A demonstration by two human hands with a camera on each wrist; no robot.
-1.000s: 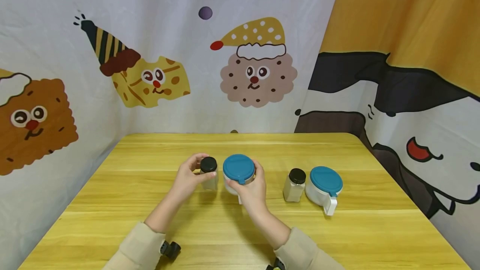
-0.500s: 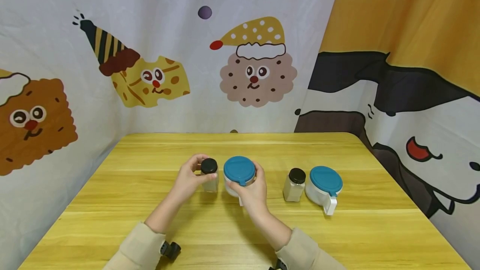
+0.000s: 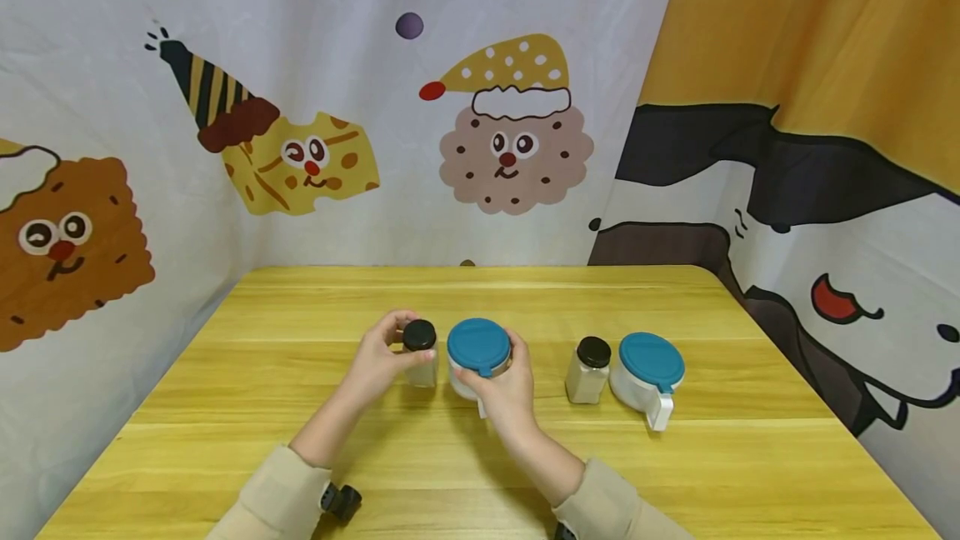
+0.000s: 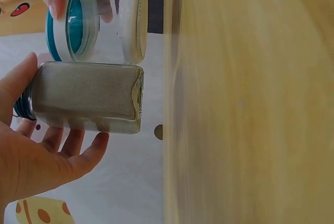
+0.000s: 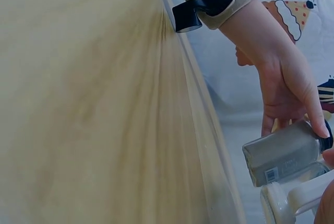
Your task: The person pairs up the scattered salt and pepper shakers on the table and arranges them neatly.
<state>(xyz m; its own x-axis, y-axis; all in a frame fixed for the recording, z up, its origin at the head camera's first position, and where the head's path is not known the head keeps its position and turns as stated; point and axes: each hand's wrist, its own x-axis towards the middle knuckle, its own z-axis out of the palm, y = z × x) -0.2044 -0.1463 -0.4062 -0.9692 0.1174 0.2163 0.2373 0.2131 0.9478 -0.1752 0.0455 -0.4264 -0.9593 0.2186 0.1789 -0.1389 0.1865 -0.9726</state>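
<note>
My left hand point(image 3: 377, 361) grips a square spice jar point(image 3: 423, 373) with a black lid, thumb on the near side. In the left wrist view the jar point(image 4: 86, 96) looks filled with greyish powder. My right hand point(image 3: 512, 386) holds a round, clear seasoning pot point(image 3: 478, 345) with a blue lid and white handle, fingers curled around its side. A pale layer shows at the pot's base point(image 4: 134, 20). Both containers are held upright above the table, side by side. In the head view a narrow gap separates them.
To the right, a second black-lidded spice jar point(image 3: 587, 373) stands beside another blue-lidded seasoning pot point(image 3: 651, 365) on the wooden table point(image 3: 420, 473). A printed curtain point(image 3: 330, 32) hangs behind the table. A small black device point(image 3: 341, 502) sits at the left sleeve.
Both hands, with the spice jar and seasoning pot, have shifted slightly downward in the head view, the pot a little more. The grips look the same. The standing pair has stayed put.
</note>
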